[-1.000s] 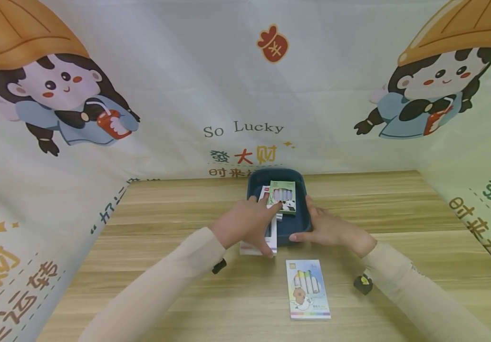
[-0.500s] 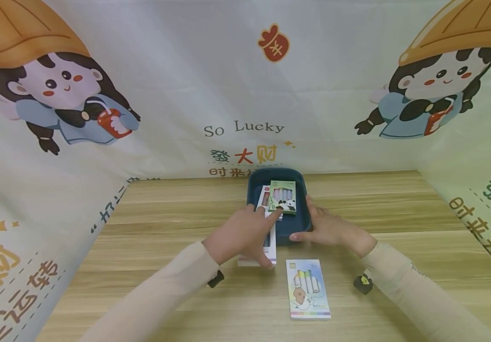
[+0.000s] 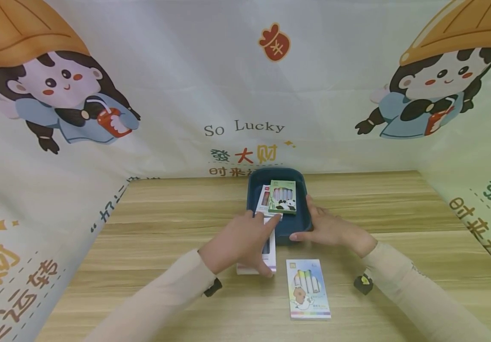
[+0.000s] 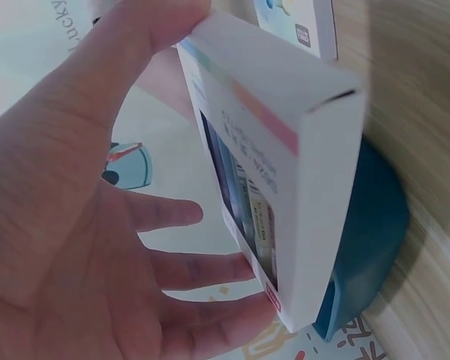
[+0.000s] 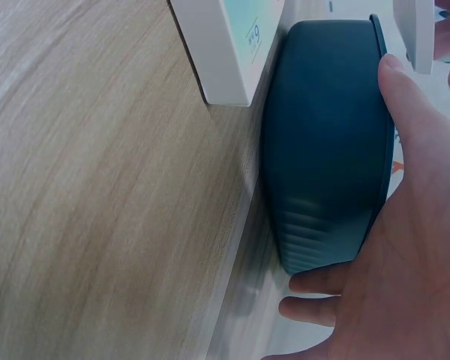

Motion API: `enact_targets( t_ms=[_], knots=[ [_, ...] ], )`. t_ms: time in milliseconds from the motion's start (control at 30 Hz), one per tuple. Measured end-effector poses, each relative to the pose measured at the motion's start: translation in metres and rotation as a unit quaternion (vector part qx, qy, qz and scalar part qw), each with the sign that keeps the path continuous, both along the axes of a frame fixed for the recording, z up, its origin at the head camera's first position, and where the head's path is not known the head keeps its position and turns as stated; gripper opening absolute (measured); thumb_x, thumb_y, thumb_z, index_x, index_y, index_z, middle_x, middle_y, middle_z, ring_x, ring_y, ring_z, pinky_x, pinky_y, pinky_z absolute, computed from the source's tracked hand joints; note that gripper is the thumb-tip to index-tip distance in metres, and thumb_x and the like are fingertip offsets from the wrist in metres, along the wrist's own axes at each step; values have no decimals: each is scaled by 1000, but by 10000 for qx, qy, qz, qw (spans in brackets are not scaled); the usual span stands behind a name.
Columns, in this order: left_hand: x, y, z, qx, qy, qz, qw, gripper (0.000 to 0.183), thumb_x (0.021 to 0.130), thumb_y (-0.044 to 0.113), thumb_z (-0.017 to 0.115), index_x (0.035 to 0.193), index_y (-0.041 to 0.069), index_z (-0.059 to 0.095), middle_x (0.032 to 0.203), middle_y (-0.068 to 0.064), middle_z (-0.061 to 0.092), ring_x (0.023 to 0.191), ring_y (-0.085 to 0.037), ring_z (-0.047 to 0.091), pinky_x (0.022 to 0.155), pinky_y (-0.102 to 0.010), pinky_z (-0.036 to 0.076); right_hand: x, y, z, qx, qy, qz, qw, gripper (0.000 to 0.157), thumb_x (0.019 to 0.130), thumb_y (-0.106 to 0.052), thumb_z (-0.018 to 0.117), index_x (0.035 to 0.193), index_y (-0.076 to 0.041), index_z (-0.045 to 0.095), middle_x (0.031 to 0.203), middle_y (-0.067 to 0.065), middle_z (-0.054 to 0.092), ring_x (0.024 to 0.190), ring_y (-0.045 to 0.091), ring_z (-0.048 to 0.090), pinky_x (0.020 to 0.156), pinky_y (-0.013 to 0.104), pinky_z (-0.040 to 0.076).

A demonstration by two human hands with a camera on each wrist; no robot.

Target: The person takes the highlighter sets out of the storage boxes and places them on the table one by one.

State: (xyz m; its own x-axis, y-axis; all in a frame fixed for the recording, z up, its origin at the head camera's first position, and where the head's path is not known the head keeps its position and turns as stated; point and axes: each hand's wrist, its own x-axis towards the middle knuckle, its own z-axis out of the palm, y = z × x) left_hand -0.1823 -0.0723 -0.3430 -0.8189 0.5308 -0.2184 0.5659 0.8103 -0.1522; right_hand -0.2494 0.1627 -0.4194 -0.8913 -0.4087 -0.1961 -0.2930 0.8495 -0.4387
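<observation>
Table (image 3: 142, 223): wood grain; printed cloth (image 3: 177, 57) behind blue tray (image 5: 326, 150).
White marker box (image 4: 285, 180): near-left of tray, overlapping its rim in head view; contact unclear.
Left grip (image 3: 241, 241): pinching white marker box, thumb against fingertips.
Handling: probably best held by edges, window unpressed, lifted clear of rim.
Box look: white card, rainbow strip, bluish barrels through window, red logo.
Right grip (image 3: 332, 228): clasping tray's right side; likely steadies it.
Panda box (image 3: 283, 195): inside tray.
</observation>
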Motion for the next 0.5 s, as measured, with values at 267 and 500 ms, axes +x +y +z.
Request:
enact_targets(
  t_ms=[267,500],
  knots=[
    [12,2,0,-77,36,-44,10000,124,61,78,75,157,17,26,144,-18,53,125,-35,56,103,-43,51,0,0,1,-42,23,9,10000,124,83,-72,59,157,0,-11,161,32,18,145,50,30,113,61,36],
    [22,1,-8,-26,177,-95,9998,126,60,79,74,155,10,30,142,-15,56,121,-31,58,97,-38,55,0,0,2,19,76,-9,10000,124,83,-72,60,156,2,-9,160,32,20,144,50,32,113,61,37]
  ],
)
